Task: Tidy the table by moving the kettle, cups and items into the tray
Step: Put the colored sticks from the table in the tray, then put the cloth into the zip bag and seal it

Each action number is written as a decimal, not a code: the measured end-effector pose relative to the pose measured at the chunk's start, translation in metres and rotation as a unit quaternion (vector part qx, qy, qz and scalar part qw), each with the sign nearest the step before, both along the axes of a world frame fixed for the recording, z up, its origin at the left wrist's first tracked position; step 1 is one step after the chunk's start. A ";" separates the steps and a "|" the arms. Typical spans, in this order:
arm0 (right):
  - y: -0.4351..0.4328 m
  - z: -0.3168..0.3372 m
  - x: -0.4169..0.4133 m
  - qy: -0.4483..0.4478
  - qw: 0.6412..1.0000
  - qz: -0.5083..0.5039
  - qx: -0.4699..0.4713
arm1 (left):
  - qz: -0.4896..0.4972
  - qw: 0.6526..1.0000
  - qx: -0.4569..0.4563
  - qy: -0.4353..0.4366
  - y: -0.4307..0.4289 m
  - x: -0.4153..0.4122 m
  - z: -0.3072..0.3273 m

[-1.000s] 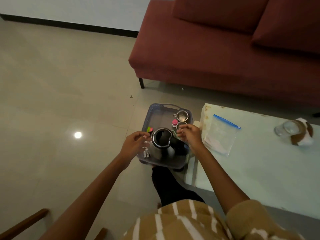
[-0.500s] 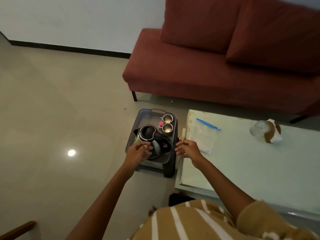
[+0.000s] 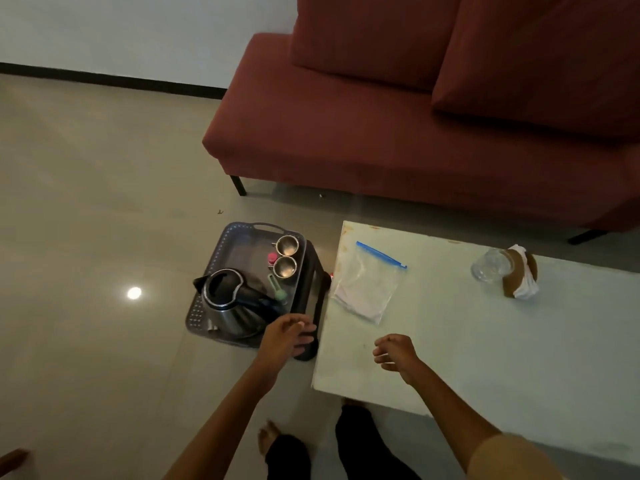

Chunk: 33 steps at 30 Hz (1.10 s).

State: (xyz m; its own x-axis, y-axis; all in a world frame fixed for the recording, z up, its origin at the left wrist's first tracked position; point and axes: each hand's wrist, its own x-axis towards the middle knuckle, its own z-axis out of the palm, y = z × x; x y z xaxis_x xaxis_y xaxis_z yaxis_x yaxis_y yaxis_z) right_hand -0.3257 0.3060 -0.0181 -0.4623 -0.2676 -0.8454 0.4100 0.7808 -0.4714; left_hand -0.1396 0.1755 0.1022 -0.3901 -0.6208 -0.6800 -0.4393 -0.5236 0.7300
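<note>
1. Tray (image 3: pixel 214 251) sits just off the left edge of the table (image 3: pixel 485 358), on a low stand (image 3: pixel 311 282).
2. In the tray: kettle (image 3: pixel 232 306) at the end nearest me; far cup (image 3: pixel 287 244) and near cup (image 3: pixel 284 266) touching, on the table side.
3. On the table: zip bag (image 3: pixel 367 285) near the far-left corner, glass (image 3: pixel 491 265) by the far edge, well right of it.
4. Sofa (image 3: pixel 381 133) behind the table.
5. My left hand (image 3: pixel 287 336) is off the table's left edge; my right hand (image 3: pixel 394 353) is over its near-left corner.
</note>
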 end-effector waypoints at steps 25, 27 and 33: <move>-0.071 -0.116 -0.079 0.170 0.983 -0.062 -0.034 | 0.063 0.997 -0.006 -0.046 0.005 -0.047 -0.065; -0.066 -0.084 -0.083 0.182 0.978 -0.052 -0.086 | 0.056 0.998 -0.014 -0.032 0.004 -0.054 -0.051; -0.022 0.038 -0.084 0.192 0.954 0.054 -0.226 | -0.009 0.997 -0.070 0.013 0.003 -0.073 0.008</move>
